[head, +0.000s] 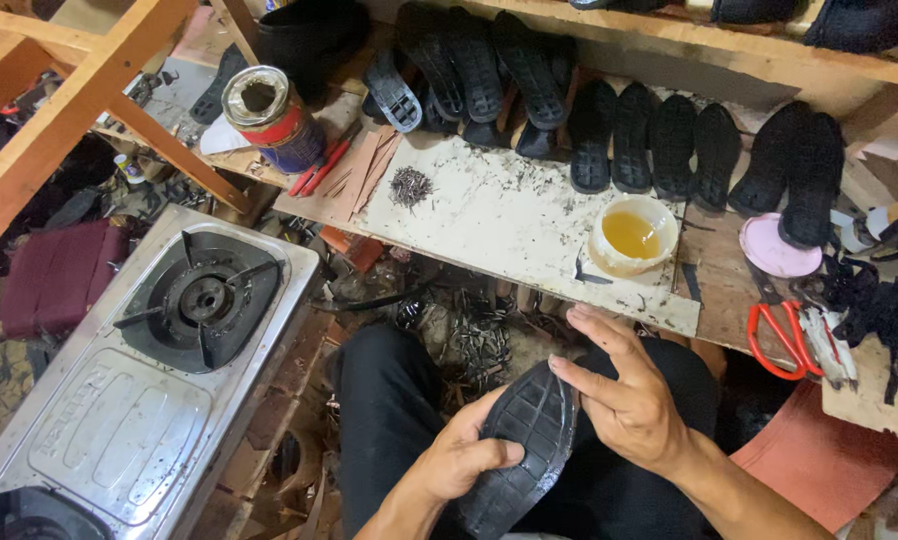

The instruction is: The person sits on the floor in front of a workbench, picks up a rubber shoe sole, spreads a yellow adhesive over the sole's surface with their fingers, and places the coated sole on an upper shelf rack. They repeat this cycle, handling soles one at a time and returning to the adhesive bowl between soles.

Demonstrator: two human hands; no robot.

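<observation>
Wooden workbench (529, 235), pale worn top: row of black shoe soles (659, 140) along the back; bowl of yellow glue (633, 235); small heap of tacks (410, 186); open tin can (272, 118); red-handled scissors (781, 338); pink round lid (769, 252).

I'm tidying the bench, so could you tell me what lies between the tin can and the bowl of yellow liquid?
In the head view, a small pile of dark nails lies between tin can and bowl.
</observation>
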